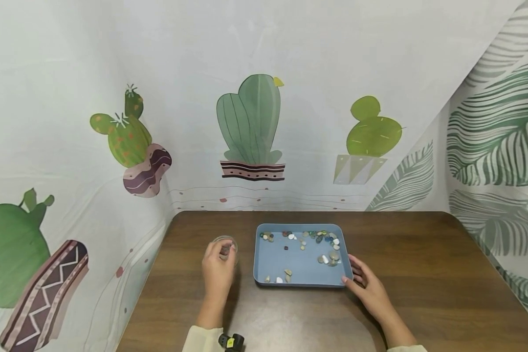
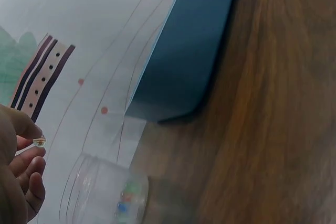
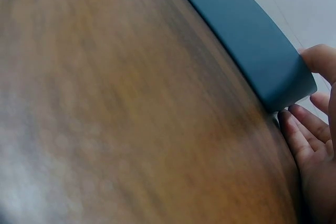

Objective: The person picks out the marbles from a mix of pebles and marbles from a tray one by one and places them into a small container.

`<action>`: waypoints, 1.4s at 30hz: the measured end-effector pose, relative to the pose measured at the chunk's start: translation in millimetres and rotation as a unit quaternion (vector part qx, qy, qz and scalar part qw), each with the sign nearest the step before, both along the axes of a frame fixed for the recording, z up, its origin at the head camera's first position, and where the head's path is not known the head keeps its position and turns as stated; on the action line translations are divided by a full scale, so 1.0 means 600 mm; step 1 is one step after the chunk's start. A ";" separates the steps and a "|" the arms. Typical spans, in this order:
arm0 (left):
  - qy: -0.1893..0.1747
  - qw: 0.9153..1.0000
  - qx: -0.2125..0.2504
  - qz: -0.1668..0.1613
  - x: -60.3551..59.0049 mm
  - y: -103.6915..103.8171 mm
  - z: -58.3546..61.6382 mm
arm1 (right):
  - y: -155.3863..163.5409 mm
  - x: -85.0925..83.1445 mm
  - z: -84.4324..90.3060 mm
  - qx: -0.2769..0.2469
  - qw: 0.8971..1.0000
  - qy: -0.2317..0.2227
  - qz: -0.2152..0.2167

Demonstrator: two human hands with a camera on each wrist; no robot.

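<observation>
A dark brown wooden table (image 1: 422,274) carries a shallow blue rectangular plastic tray (image 1: 273,264) scattered with small coloured and pale pebbles (image 1: 330,256), most along its far and right edges. Left of the tray stands a small clear glass jar (image 1: 225,243) with a few coloured beads at its bottom. The left hand (image 1: 218,272) is at the jar's mouth, thumb and fingertips pinching a tiny clear bead (image 2: 39,141). The right hand (image 1: 369,288) rests on the table, fingers relaxed, thumb touching the tray's near right corner. A cactus-printed cloth (image 1: 251,127) hangs behind.
</observation>
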State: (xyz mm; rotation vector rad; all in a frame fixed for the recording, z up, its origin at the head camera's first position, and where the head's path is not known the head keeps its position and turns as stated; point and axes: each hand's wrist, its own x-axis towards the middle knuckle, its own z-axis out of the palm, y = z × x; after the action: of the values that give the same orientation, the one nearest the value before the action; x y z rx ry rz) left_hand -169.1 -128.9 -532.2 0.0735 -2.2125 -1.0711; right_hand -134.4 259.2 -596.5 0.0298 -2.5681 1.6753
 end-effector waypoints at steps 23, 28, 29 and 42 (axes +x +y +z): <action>-0.056 0.998 -0.011 0.032 0.015 -0.050 -0.017 | 0.000 0.001 0.000 -0.002 1.000 0.001 0.004; -0.056 0.997 -0.008 0.043 0.013 -0.052 -0.026 | 0.001 0.000 0.001 0.002 1.000 -0.007 0.003; -0.056 0.997 -0.007 0.044 0.012 -0.052 -0.028 | 0.001 0.000 0.001 0.003 1.000 -0.006 0.003; -0.076 0.996 -0.002 0.048 0.011 -0.055 -0.040 | 0.000 0.002 -0.002 -0.005 1.000 0.010 0.004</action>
State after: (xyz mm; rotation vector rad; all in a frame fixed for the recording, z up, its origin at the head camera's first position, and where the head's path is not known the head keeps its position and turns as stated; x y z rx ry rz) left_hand -162.8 -161.9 -555.9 0.2644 -2.3199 -1.0388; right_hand -133.4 259.3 -597.7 0.0545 -2.5485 1.6827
